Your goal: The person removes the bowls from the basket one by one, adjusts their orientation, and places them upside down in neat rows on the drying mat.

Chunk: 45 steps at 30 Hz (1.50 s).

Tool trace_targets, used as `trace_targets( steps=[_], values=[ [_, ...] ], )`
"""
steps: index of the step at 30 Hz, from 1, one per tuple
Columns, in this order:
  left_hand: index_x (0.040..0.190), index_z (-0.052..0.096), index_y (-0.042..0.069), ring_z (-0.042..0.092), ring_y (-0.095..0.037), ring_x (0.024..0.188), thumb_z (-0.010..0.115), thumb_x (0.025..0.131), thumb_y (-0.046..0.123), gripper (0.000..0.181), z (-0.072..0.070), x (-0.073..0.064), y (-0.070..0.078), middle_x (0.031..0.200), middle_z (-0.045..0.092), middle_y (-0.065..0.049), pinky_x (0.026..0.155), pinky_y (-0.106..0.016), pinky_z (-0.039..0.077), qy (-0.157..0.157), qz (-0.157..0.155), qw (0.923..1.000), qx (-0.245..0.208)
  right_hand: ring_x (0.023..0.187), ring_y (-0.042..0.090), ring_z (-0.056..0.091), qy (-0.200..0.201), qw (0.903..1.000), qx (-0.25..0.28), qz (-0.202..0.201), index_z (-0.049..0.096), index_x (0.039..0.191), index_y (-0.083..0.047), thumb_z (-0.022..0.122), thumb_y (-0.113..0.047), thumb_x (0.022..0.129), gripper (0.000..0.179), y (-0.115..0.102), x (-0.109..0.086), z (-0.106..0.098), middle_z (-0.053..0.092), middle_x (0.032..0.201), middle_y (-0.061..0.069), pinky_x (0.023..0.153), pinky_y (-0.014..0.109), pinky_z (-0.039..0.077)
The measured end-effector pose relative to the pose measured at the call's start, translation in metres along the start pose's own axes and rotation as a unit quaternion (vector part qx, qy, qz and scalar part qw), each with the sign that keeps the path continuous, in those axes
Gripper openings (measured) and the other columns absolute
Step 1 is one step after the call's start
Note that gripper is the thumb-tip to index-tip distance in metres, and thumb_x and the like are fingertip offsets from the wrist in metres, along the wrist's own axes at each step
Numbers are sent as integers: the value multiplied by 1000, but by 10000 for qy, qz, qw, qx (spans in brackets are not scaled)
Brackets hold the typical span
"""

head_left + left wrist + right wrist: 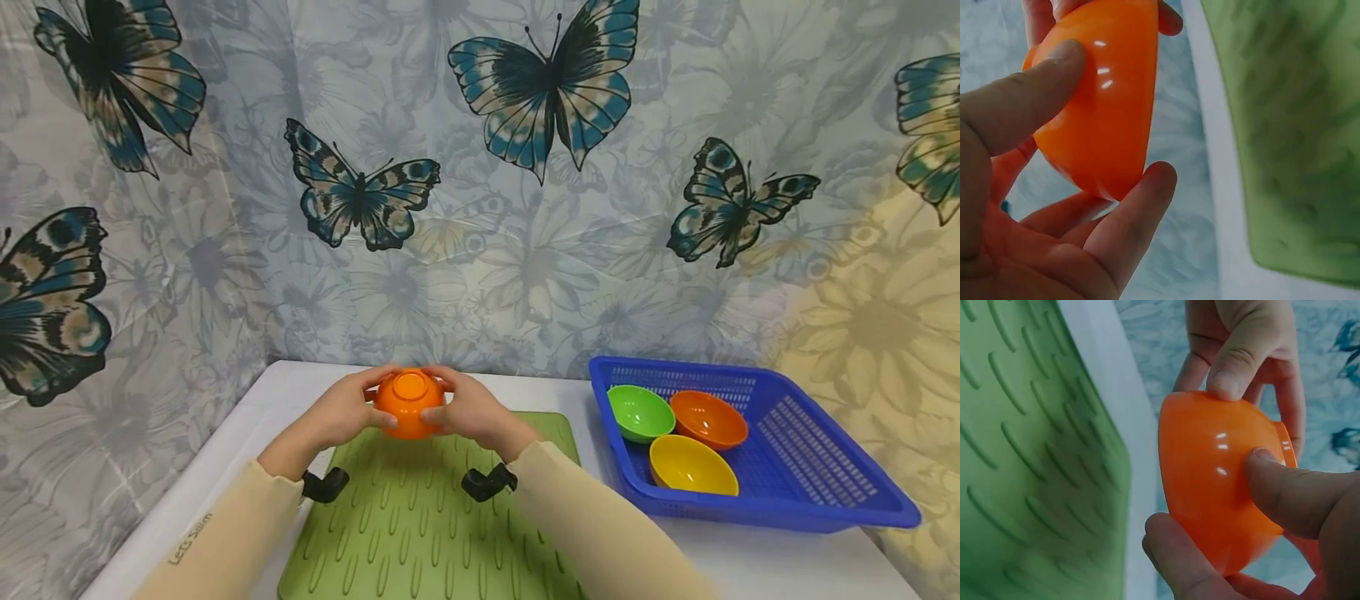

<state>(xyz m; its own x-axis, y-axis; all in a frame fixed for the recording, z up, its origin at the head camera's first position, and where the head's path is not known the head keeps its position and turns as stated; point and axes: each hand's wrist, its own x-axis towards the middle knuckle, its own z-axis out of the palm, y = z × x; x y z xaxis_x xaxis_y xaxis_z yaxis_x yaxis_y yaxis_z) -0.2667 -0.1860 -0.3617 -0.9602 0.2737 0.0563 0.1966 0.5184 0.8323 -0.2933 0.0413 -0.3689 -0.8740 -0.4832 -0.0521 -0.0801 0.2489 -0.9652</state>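
Note:
An orange bowl (408, 408) is held up over the far part of a green ridged mat (420, 517), its round foot ring facing the head camera. My left hand (347, 408) grips its left side, the thumb (1054, 81) pressed on the outer wall and fingers curled near the rim. From the other side my right hand (476, 410) holds the same bowl, with its thumb (1285, 487) on the outer wall and fingers at the rim. In the right wrist view the bowl (1216, 475) shows its smooth, shiny outside. Its inside is hidden.
To the right stands a blue plastic basket (817, 517) with slotted walls. Inside it are a green bowl (641, 414), another orange bowl (708, 419) and a yellow bowl (692, 465). A white table (247, 442) lies under the mat, and a butterfly-patterned cloth (525, 275) hangs behind.

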Motion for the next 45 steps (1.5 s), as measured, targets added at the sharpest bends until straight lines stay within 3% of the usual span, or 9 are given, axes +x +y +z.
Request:
trace_targets(
  steps=[9,18,22,29,37,40,45],
  values=[
    [148,47,7,39,-46,135,78,79,-2,76,-15,10,-50,149,44,-19,103,-56,41,-55,-99,9999,-113,109,28,60,252,9995,32,202,52,146,-22,77,0,84,71,25,39,37,45,145,21,73,38,58],
    [149,45,6,34,-45,138,80,76,-4,82,-16,14,-79,149,43,-22,107,-59,34,-157,-443,9988,-158,104,25,58,510,9981,-30,353,52,146,-16,77,4,82,71,39,51,59,54,137,16,66,35,58],
    [150,45,5,33,-46,138,80,76,-4,82,-15,12,-82,149,42,-24,107,-59,33,-169,-496,9986,-79,101,24,59,590,9974,-209,352,52,147,-14,78,4,82,72,39,51,63,57,132,14,65,34,58],
    [148,46,3,35,-48,136,77,73,-5,81,-16,13,-74,147,45,-23,106,-60,34,-196,-426,9977,490,96,23,60,654,9956,-415,524,55,144,-15,77,6,81,70,35,52,67,60,125,13,64,34,58],
    [148,45,1,49,-48,125,78,74,-4,81,-14,10,-72,145,45,-27,100,-57,42,-270,-481,9924,1096,97,25,61,680,9955,-399,518,58,141,-15,78,5,81,66,38,52,71,60,125,12,63,35,58],
    [148,44,-1,50,-48,122,79,74,-2,81,-15,10,-72,144,44,-29,98,-56,44,-316,-480,9925,1079,98,25,60,730,9952,-427,501,59,139,-14,78,6,80,65,37,51,73,61,125,12,63,35,58],
    [150,43,2,54,-41,120,82,78,6,81,-14,12,-73,146,44,-26,95,-51,48,-304,-744,9938,768,94,24,59,823,9932,-528,631,61,137,-15,78,6,79,64,35,52,75,62,122,11,60,33,57]
  ],
)
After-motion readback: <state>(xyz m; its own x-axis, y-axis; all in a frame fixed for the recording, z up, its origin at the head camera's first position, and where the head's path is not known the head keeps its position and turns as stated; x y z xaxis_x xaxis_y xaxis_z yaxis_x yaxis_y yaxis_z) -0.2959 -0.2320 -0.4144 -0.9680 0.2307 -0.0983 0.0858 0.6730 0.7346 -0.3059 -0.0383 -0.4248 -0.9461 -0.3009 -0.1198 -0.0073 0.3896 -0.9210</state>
